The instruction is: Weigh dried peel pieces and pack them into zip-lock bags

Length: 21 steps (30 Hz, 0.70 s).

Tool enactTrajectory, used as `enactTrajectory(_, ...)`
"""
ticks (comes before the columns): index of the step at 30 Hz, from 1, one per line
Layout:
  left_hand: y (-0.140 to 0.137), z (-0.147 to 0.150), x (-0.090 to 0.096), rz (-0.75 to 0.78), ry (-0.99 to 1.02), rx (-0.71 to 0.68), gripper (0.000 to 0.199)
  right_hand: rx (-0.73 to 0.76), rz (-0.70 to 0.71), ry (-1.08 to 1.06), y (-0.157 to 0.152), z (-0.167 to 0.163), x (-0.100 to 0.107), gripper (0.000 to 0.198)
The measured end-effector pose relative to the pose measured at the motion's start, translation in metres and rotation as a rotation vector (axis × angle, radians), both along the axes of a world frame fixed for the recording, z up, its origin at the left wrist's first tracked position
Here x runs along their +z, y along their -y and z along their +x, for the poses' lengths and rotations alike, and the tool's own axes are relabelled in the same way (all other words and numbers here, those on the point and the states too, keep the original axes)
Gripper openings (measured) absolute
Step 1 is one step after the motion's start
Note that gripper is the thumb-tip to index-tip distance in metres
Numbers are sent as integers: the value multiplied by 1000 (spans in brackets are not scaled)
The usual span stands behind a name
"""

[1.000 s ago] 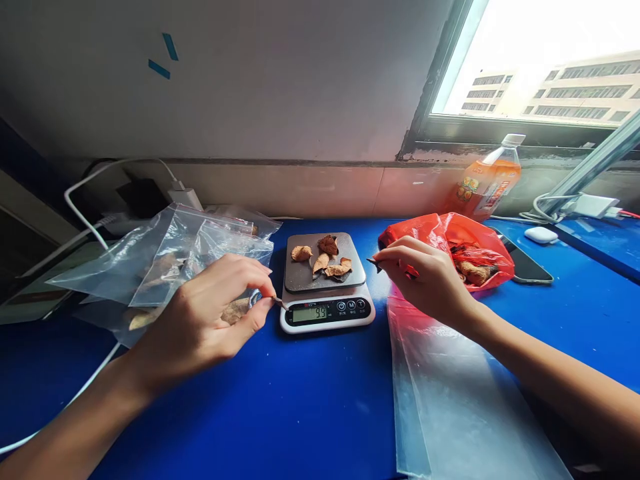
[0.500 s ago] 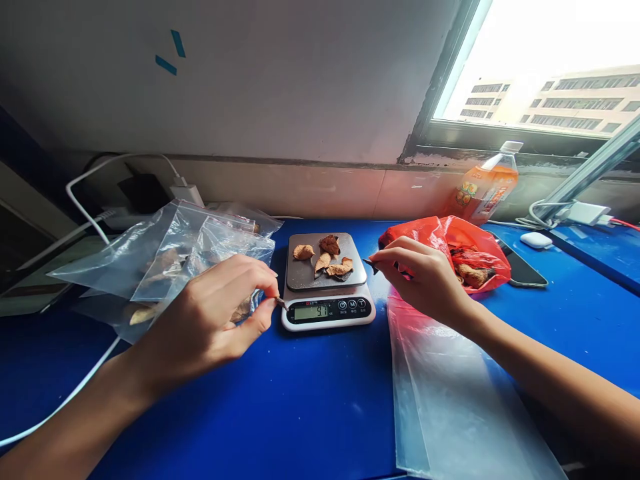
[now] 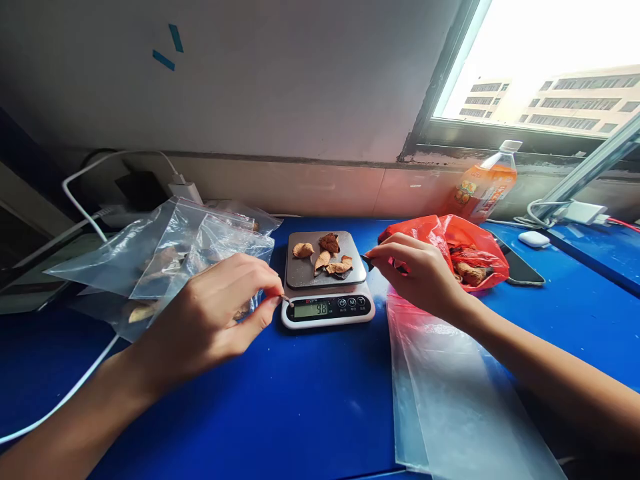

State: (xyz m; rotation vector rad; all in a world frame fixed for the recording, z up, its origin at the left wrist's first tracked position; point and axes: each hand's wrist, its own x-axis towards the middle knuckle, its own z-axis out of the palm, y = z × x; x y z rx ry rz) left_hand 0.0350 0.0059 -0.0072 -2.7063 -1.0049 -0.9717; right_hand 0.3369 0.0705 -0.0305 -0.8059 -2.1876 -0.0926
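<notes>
Basically, scale [image 3: 327, 283] on blue tbl [image 3: 300, 393], wall [image 3: 300, 87] behind, window [image 3: 540, 40] rt.

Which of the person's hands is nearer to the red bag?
Right. The right hand is just in front of the red bag; the left hand is farther off, by the scale's far side.

one scale [image 3: 303, 275], at least four dried pieces [image 3: 303, 251], one red bag [image 3: 425, 229], one bottle [image 3: 489, 185], two blue strips [image 3: 163, 60]

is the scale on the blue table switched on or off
On: the scale shows digits on its display, with dried pieces lying on its plate.
</notes>
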Motion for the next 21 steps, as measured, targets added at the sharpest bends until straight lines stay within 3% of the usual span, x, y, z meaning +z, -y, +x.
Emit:
enactTrajectory(5,0,2,2,-17,-2,11,11,31,-40,101,-14,-15,10,18)
enactTrajectory(12,-2,-2,-1,-54,-6,14,12,28,21,157,-28,-28,24,22)
enactTrajectory(17,-1,-2,-1,-60,-1,-7,13,-5,97,21,-4,3,27,30)
enactTrajectory(21,0,-1,-3,-87,17,6,14,-74,121,-113,18,40,16,22)
